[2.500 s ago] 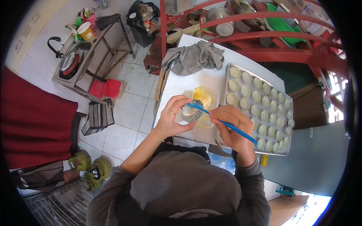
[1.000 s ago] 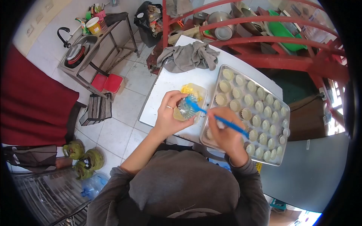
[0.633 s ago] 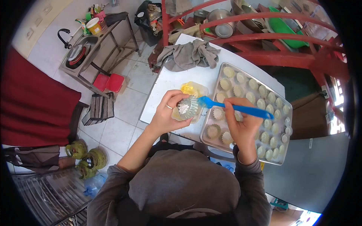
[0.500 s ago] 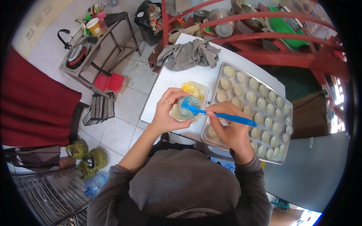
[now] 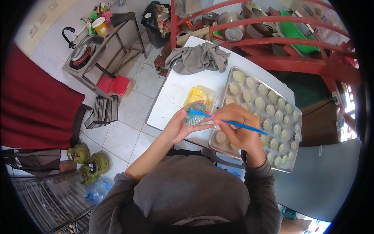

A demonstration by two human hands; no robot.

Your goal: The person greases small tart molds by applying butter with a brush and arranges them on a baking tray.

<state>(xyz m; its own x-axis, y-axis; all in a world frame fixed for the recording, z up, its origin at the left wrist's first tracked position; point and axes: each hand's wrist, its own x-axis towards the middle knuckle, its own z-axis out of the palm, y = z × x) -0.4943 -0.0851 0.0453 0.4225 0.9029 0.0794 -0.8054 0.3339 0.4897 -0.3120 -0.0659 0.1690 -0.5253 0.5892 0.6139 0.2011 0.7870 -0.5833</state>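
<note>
Left hand [image 5: 180, 126] cupped fluted tin mould [image 5: 194, 115] tilted open-side up, just left of the baking tray [image 5: 290, 163]; right hand [image 5: 237, 128] pinched blue brush [image 5: 233, 123], bristles inside mould for greasing.

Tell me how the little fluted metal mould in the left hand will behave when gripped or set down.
The mould looks thin and light, so it probably dents if squeezed. The left hand cradles it while the blue brush coats it from the yellow tub, so it is likely slippery. Its small base may tip.

Fluted mould [image 5: 195, 114] shiny metal; brush [image 5: 230, 122] glossy blue plastic; tray [image 5: 290, 160] dull metal.
</note>
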